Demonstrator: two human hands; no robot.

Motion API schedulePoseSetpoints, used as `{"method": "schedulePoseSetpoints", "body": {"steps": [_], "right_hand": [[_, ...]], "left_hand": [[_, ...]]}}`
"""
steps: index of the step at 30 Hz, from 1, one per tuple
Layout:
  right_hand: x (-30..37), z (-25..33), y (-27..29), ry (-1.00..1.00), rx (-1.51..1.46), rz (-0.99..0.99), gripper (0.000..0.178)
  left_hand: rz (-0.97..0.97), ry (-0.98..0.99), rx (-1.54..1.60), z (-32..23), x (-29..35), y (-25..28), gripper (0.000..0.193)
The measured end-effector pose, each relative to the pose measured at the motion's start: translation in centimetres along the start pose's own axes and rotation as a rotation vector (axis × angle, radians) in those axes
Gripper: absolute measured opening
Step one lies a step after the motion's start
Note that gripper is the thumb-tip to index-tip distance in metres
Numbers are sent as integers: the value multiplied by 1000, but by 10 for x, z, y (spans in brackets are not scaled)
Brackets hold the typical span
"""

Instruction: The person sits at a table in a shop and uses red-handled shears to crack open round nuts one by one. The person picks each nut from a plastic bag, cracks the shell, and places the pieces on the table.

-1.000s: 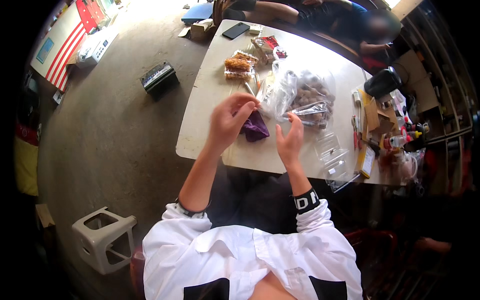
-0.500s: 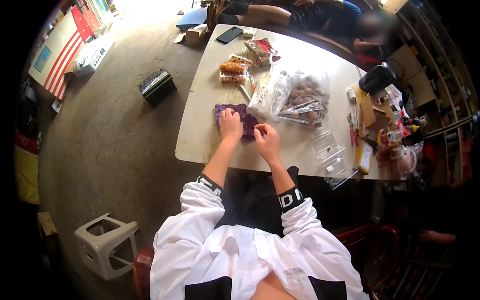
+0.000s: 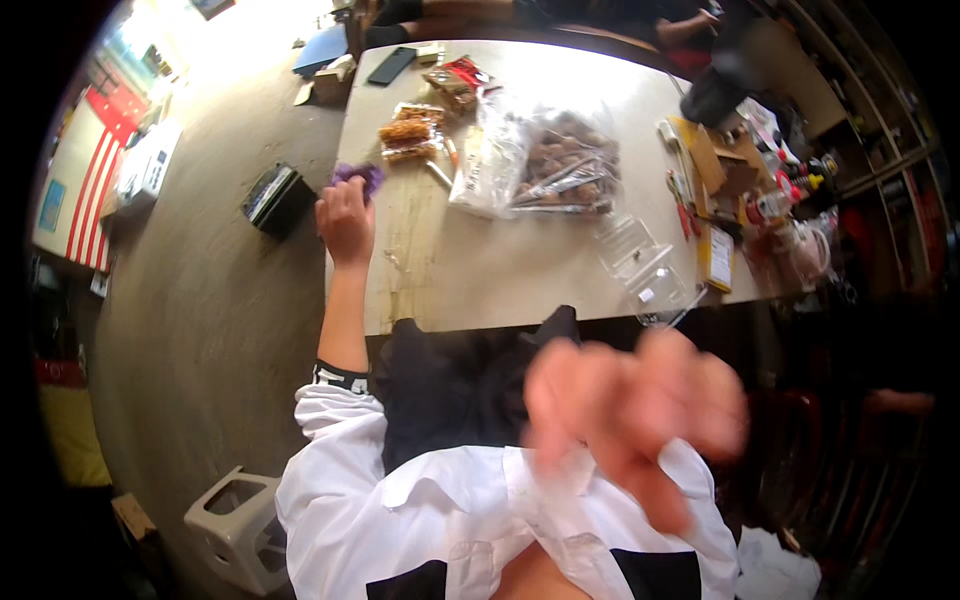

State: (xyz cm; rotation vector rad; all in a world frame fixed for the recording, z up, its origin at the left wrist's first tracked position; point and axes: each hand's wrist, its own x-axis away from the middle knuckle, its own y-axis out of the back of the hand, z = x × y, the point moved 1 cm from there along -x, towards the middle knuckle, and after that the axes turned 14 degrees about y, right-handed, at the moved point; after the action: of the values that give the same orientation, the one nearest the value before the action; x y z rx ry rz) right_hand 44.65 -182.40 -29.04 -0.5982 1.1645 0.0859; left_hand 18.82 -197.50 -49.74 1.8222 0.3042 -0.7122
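Note:
At the table's left edge my left hand is closed on a crumpled purple cloth. Part of the cloth bunches out beyond the fingers; the rest is hidden under the hand. My right hand is raised off the table in front of my chest. It is close and smeared by motion, so its fingers cannot be read. To the right of the cloth lie clear packs of orange-brown snacks. Brownish streaks mark the bare tabletop near my left forearm.
Mid-table sits a clear plastic bag of brown round pieces, beside a white packet. Clear plastic trays, an open carton and bottles crowd the right side. A phone lies far left. A black battery stands on the floor.
My left hand has moved left to the table's edge, taking the purple cloth along. My right hand has left the cloth and come up toward my chest. The whole view has shifted.

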Motion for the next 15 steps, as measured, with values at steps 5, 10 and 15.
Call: {"method": "schedulePoseSetpoints", "body": {"steps": [5, 10, 15], "right_hand": [[-27, 18, -36, 87, -730, -136, 44], [-28, 23, -65, 181, -704, -373, 48], [-10, 31, -64, 32, -545, -541, 63]], "left_hand": [[616, 56, 221, 5, 55, -42, 53], [456, 15, 395, -66, 37, -29, 37], [319, -88, 381, -101, 44, -71, 27]]}}
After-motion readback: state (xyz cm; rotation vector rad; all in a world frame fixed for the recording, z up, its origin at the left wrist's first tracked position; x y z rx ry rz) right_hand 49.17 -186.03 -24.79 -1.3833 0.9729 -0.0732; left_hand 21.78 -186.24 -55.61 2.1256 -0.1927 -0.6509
